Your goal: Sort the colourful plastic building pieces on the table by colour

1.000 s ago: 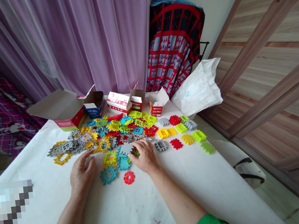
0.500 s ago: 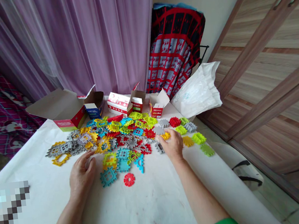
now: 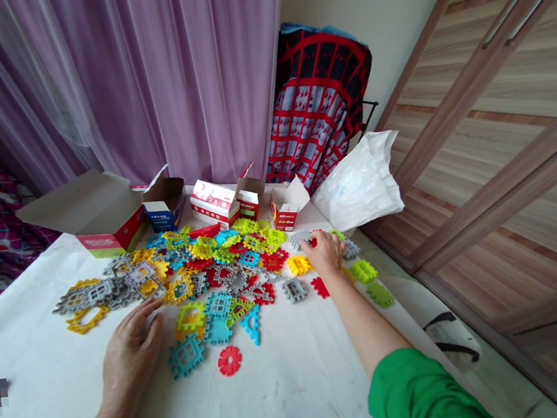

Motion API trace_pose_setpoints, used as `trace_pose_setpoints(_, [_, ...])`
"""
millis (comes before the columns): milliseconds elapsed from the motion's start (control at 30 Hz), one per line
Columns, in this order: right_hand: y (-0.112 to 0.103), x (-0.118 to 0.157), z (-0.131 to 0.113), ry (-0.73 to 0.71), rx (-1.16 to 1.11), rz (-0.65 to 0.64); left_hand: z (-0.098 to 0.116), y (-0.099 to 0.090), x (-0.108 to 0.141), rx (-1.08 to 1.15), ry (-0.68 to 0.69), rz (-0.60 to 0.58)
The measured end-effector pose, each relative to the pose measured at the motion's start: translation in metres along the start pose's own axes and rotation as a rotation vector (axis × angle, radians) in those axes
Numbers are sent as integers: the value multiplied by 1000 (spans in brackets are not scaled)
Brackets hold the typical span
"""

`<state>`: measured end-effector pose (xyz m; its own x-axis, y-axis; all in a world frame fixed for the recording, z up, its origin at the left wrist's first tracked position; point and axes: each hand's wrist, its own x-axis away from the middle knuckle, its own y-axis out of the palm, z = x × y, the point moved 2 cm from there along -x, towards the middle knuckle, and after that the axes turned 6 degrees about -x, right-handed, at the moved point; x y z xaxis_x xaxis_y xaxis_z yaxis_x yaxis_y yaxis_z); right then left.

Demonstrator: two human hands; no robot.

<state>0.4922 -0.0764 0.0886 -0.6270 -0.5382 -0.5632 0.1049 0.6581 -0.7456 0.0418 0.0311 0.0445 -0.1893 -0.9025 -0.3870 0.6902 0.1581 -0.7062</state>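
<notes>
My left hand [image 3: 129,353] lies on the table at the left with its fingers loosely stretched and the thumb apart, holding nothing. Its fingertips are beside the near edge of a heap of toothed plastic building pieces [image 3: 225,272]. Reaching to the right of the heap, my right hand [image 3: 328,253] has its thumb and fingers closed at a grey building piece [image 3: 301,239]. Red pieces show partly behind its fingers. Nearer to me are a yellow piece [image 3: 299,265], a grey square frame [image 3: 294,290] and a red piece [image 3: 320,288].
Opened cardboard boxes [image 3: 110,236] line the back of the white-covered table [image 3: 261,412], with a white plastic bag [image 3: 356,186] at the right corner. Green pieces [image 3: 365,271] lie near the right edge. A red round piece [image 3: 229,361] lies in front.
My right hand has moved outward to the grey and red pieces, uncovering the yellow piece and a red piece. My left hand stays on the table. The view has shifted slightly.
</notes>
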Motion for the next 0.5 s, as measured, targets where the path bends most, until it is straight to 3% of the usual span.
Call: trace_pose_setpoints(500, [5, -6, -4, -120, 136, -80, -3, 2, 1, -25, 9, -37])
